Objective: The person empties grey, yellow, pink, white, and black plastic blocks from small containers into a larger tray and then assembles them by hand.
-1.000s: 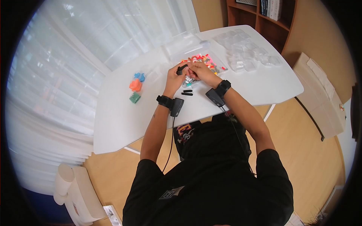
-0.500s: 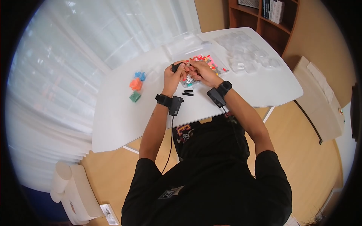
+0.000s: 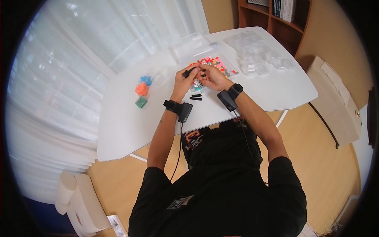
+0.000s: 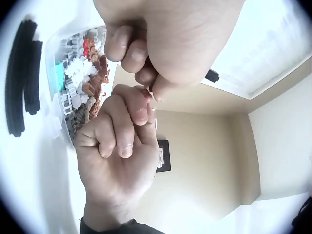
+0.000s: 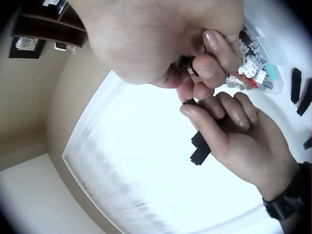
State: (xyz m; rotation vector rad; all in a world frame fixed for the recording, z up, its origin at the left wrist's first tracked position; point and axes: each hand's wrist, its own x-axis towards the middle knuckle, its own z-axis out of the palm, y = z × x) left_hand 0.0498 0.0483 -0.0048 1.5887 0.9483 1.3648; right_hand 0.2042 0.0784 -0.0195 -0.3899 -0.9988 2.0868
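Note:
Above the table, my two hands meet at the fingertips. In my left hand (image 3: 182, 83) a black piece built of toy bricks (image 5: 199, 148) is gripped, its stepped end sticking out past the thumb. Small black bits (image 5: 185, 62) show between the curled fingers of my right hand (image 3: 216, 78), whose thumb and index finger pinch at the near end of the black piece. The exact contact is hidden by the fingertips. Two black strips (image 3: 196, 98) lie side by side on the table, below the hands in the head view.
Behind the hands stands a clear box of small mixed bricks (image 3: 213, 61), red, white, grey and brown among them. Blue (image 3: 146, 80), orange (image 3: 142, 89) and green (image 3: 141, 102) brick pieces sit at the left. Several clear containers (image 3: 252, 55) cover the back right of the white table (image 3: 268, 93).
My hands were pressed closely together; now the right fingers have spread a little and small black bits show in them. The black piece in my left hand has tilted and shows more.

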